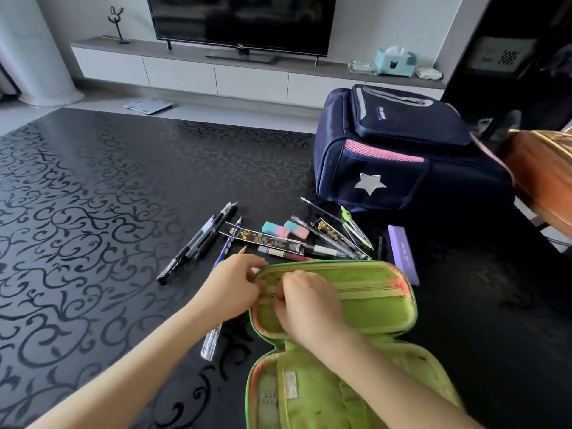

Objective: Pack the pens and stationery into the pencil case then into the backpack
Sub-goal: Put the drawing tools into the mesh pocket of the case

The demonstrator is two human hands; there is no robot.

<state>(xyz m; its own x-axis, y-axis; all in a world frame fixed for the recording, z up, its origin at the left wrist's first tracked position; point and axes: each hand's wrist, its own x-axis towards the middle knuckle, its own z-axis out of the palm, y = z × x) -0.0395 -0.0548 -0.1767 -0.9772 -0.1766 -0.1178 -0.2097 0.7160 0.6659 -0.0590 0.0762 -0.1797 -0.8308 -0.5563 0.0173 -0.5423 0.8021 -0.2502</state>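
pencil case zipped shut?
No, the pencil case lies open on the table, both green inner halves showing.

Setting: home living room. Item one, flat-screen television (241, 23) on its stand, facing me. Item two, long low cabinet (179, 72) with white drawer fronts and a grey top, carrying the set. Item three, rabbit-shaped ornament (117, 24) at the cabinet's left end; teal tissue box (394, 61) toward its right end. Item four, bathroom scale (148, 105) on the pale floor below. Item five, black table (93, 196) with scrollwork pattern, directly before me.
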